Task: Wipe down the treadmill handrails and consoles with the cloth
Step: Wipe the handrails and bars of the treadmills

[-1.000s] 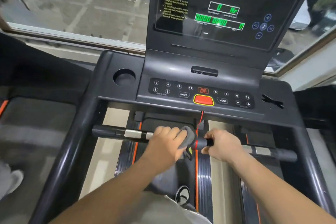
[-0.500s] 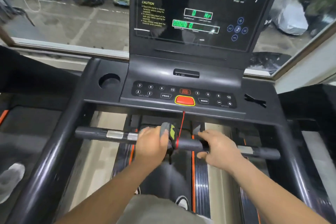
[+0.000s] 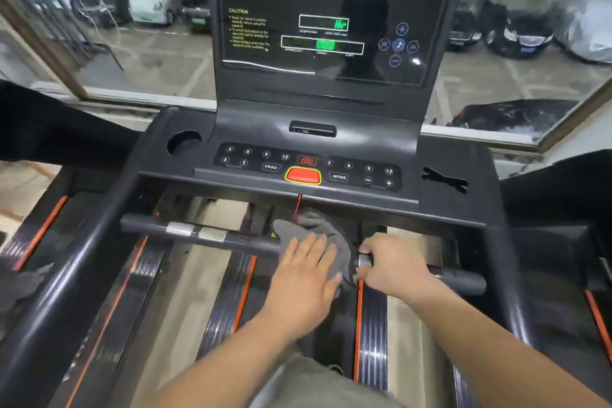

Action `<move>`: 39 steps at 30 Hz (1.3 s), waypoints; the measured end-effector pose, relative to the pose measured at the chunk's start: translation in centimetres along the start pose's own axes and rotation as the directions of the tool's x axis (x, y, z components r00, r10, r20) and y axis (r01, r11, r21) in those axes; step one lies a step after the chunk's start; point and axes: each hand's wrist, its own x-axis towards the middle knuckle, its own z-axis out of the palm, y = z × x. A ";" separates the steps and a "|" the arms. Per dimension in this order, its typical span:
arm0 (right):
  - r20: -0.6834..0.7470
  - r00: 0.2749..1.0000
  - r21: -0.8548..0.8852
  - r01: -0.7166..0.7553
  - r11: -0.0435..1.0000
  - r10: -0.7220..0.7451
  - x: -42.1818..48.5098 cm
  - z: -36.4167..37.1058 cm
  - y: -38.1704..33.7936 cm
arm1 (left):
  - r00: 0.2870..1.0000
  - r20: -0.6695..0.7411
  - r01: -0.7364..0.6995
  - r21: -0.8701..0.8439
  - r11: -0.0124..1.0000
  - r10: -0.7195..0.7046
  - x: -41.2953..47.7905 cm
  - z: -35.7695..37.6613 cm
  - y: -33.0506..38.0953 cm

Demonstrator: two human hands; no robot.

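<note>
Left hand [image 3: 306,278]: fingers [image 3: 313,247] straight, slightly spread, pressing the grey cloth [image 3: 316,228] flat onto the middle of the cross handrail [image 3: 198,233]; looks like palm load for a wipe stroke. Right hand [image 3: 394,267]: fingers curled round the same bar just right of the cloth, at a metal ring [image 3: 363,261], probably bracing. Cloth drapes over the bar, its far edge under the console [image 3: 364,142] front edge, by the red safety cord [image 3: 297,205]. Legible: CAUTION and PROGRAM/MODE on the display [image 3: 331,76] (blurred); PROG, MODE, 3 6 9 12 on the keypad [image 3: 351,172]. No brand readable.

Soft grey cloth [image 3: 306,228], glossy black console [image 3: 331,26]
</note>
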 end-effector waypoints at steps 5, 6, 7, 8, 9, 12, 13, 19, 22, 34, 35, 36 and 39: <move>-0.057 0.997 0.041 0.056 0.998 -0.054 -0.3 1.1 0.7 | 0.994 0.104 -0.034 0.177 0.984 0.015 3.4 0.8 0.6; -0.066 0.996 0.040 0.060 0.997 -0.057 -0.2 1.2 0.8 | 0.991 0.137 -0.025 0.209 0.978 -0.004 4.6 0.3 0.4; -0.070 0.996 0.043 0.060 0.997 -0.056 -0.2 1.3 0.7 | 0.981 0.188 -0.004 0.212 0.977 -0.037 6.0 -0.3 0.4; -0.069 0.996 0.045 0.055 0.997 -0.052 -0.2 1.3 0.6 | 0.959 0.271 0.029 0.185 0.982 -0.080 7.5 -0.8 0.3; -0.061 0.997 0.048 0.046 0.998 -0.043 -0.1 1.3 0.5 | 0.912 0.389 0.074 0.145 0.987 -0.126 9.0 -1.4 0.5; -0.028 0.999 0.035 0.035 0.999 -0.034 0.3 1.0 0.2 | 0.835 0.524 0.129 0.112 0.985 -0.168 11.3 -1.5 1.1; -0.023 0.999 0.018 0.036 0.999 -0.036 0.3 0.9 0.2 | 0.870 0.465 0.118 0.131 0.984 -0.166 10.6 -1.3 1.1; 0.011 0.999 0.026 0.038 0.999 -0.038 0.7 1.0 0.3 | 0.985 0.162 -0.091 0.164 0.982 0.064 0.9 2.5 -0.1; 0.014 0.999 0.027 0.037 0.999 -0.038 0.9 1.2 0.5 | 0.989 0.135 -0.088 0.174 0.981 0.065 2.3 2.7 -0.2; -0.110 0.992 0.025 0.068 0.997 -0.065 -0.1 1.6 0.4 | 0.990 0.131 -0.075 0.141 0.987 0.056 1.0 2.3 0.8; -0.113 0.991 0.028 0.070 0.997 -0.066 -0.1 1.6 0.3 | 0.989 0.097 -0.122 0.136 0.983 0.109 0.1 2.7 -0.2; -0.107 0.992 0.028 0.067 0.997 -0.064 -0.1 1.6 0.3 | 0.986 0.074 -0.159 0.123 0.980 0.151 0.2 3.0 -1.2; -0.095 0.994 0.029 0.053 0.998 -0.050 0.0 1.3 0.1 | 0.984 0.132 -0.131 0.108 0.985 0.117 3.2 1.5 -0.8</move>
